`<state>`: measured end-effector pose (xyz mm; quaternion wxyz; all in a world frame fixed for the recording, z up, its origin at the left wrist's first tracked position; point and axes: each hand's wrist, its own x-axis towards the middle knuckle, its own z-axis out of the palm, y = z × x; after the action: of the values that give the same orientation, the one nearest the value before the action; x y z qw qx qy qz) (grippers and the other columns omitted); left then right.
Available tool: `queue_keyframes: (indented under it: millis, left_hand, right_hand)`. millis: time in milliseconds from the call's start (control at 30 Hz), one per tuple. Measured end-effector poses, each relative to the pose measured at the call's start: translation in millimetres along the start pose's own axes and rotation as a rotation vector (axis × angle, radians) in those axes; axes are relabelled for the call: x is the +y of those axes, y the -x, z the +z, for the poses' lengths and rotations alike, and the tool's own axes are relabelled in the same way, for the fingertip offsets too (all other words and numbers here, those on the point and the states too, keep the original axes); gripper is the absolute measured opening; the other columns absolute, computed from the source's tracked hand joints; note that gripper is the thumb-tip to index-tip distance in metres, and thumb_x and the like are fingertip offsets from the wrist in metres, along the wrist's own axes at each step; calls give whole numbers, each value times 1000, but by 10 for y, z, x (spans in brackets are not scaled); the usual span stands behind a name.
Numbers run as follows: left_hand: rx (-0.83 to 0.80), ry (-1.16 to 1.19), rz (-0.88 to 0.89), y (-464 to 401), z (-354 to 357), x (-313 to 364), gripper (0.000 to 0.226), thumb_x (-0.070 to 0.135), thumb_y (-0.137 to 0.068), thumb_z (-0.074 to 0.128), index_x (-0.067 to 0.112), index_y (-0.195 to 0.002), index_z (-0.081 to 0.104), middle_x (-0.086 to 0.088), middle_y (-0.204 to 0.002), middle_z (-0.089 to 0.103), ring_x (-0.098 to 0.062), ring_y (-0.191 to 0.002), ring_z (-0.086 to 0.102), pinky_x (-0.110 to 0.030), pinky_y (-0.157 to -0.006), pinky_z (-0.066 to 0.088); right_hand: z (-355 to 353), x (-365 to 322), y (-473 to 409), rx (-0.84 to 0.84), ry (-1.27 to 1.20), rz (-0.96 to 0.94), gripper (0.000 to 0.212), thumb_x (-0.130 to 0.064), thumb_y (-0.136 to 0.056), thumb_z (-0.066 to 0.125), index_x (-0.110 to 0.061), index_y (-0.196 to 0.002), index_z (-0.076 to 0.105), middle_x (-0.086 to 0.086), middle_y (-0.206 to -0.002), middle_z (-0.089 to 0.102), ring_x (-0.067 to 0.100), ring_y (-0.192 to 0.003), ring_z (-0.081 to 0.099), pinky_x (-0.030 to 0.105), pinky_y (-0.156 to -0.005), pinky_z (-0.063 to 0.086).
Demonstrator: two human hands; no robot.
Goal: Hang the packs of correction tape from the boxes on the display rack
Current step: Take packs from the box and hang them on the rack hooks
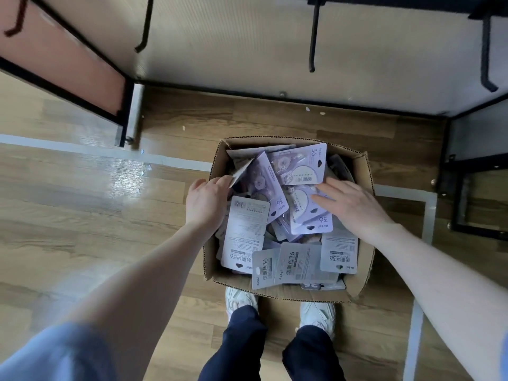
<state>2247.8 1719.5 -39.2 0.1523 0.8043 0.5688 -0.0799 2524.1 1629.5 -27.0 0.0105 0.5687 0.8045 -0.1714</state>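
Observation:
An open cardboard box (362, 174) on the floor is filled with several pale purple and grey packs of correction tape (299, 259). My left hand (204, 202) reaches into the box's left side, and its fingertips pinch the edge of a tilted pack (254, 171). Over on the right side of the heap, my right hand (349, 204) lies flat with straight fingers on a purple pack (308, 213). The display rack (247, 50) stands behind the box, a pale panel with black hooks (313, 37) that hold nothing.
The box stands on a wooden floor (82, 215) marked with pale tape lines. My feet in white shoes (239, 299) stand just in front of the box. A reddish side panel (68, 59) in a black frame angles off at left; black frame legs (467, 202) stand at right.

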Motion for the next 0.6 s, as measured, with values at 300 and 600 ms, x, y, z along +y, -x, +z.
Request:
queue_keyframes:
  millis: [300,600]
  left_hand:
    - [-36,154,-23,192,-516,-97,22,26,-96,47,12,-105,61,-12,-93,65,-34,-78,60,-32,-56,34]
    - [-33,280,-33,397,-1474,54,33,29,-87,61,17,-63,42,3,-58,45,-24,-59,47,-29,-46,21]
  right_hand:
    - [-309,-208,197,35,-36,-27,54,3,-31,90,-10,-81,74,7,-95,72,25,-89,69,39,-71,56]
    - [-1219,-581,377,175,-385,460,20,-16,-94,49,-9,-104,65,4,-103,67,24,-98,60,31,-73,44]
